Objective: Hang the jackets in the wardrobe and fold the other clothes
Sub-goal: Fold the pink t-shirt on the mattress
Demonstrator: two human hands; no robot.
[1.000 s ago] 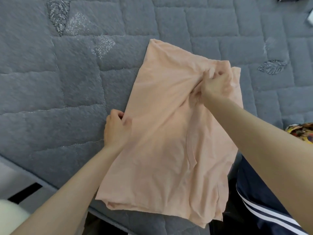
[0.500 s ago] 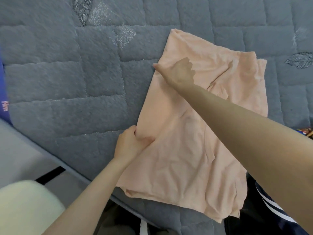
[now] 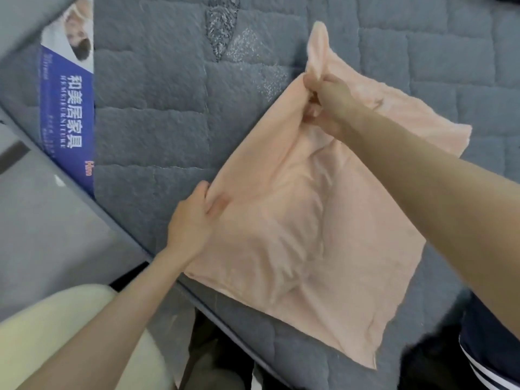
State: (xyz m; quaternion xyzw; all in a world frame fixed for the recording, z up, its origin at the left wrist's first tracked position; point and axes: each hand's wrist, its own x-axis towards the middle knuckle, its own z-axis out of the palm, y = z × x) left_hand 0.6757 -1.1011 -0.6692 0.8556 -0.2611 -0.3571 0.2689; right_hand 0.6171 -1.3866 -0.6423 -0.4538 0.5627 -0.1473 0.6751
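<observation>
We have the peach garment (image 3: 304,226) spread on the grey quilted bed (image 3: 157,114), stretched between our two hands. Our left hand (image 3: 194,220) pinches its near left edge, thumb lying on top of the cloth and fingers curled under it. Our right hand (image 3: 329,99), reaching farther out and across, is closed round a bunch of the cloth at the far corner; a tip of the fabric pokes out beyond the fist. Between the two hands the edge of the garment runs fairly taut, and creases fan out from the right hand's grip toward the middle. The rest of the garment lies flat under and to the right of our right forearm, its nearest corner close to the bed's edge.

Left of our left hand, a blue label (image 3: 67,116) with white lettering runs along the side of the bed. Below our right forearm, a dark garment with white stripes (image 3: 495,358) shows.
</observation>
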